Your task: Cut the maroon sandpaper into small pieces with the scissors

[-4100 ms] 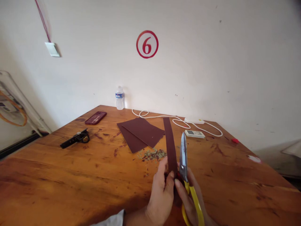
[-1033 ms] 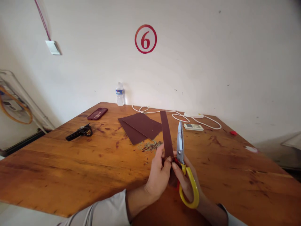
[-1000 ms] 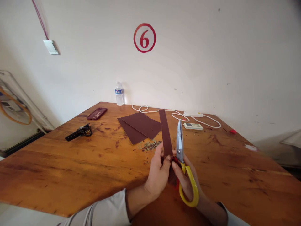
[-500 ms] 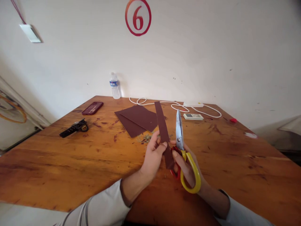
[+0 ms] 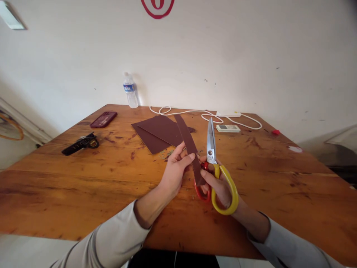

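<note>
Between thumb and fingers, my left hand (image 5: 175, 169) pinches a long dark brown strip (image 5: 187, 136), perhaps sandpaper or card, tilted up and away from me. My right hand (image 5: 219, 182) is closed round the scissors (image 5: 211, 143), which have one yellow and one red handle loop. Their blades point upward and look closed together. The right thumb lies close to the strip's lower end; whether it presses on it I cannot tell. Beyond the hands, two brown sheets (image 5: 156, 132) of the same colour overlap flat on the table. Small scraps (image 5: 167, 153) lie at their near edge, partly hidden by my left hand.
On the wooden table (image 5: 97, 197), a dark red phone (image 5: 103, 119) and a black strap-like item (image 5: 80, 144) lie at the left. A water bottle (image 5: 130, 91) stands by the wall. A white cable (image 5: 189, 111), a power strip (image 5: 228, 114) and a remote (image 5: 228, 128) lie at the back right.
The view has tipped downward, so the table sits higher in it. The strip leans further left at its top. The scissors have turned slightly, showing their blades more broadly. Both hands keep their hold.
</note>
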A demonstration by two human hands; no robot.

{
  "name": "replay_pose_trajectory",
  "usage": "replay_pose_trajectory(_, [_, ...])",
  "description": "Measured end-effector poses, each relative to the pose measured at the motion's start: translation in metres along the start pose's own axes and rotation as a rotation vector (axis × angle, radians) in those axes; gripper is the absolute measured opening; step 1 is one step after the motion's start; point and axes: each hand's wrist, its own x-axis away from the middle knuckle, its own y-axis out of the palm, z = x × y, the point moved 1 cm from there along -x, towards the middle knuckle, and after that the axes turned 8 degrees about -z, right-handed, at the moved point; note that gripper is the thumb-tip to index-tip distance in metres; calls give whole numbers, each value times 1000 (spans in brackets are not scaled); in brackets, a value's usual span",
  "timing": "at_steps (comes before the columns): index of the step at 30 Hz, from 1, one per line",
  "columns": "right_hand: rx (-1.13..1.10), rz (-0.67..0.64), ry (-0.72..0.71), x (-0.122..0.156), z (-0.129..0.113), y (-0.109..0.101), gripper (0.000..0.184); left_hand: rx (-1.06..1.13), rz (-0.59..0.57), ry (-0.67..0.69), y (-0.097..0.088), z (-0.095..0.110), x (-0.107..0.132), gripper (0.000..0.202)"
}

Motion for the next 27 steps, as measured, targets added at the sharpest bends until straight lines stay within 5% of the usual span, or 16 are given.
replay_pose_trajectory(5, [26,12,-63,-1,-5,0,30,-42,-75,-5,1,1,0,45])
replay_pose_trajectory(16, [-20,-24,-52,1,-8,3,27,-67,-7,-1,5,4,0,47])
replay_pose_trajectory(27, [65,-38,73,4,-12,1,28,-65,3,54,-4,3,-4,54])
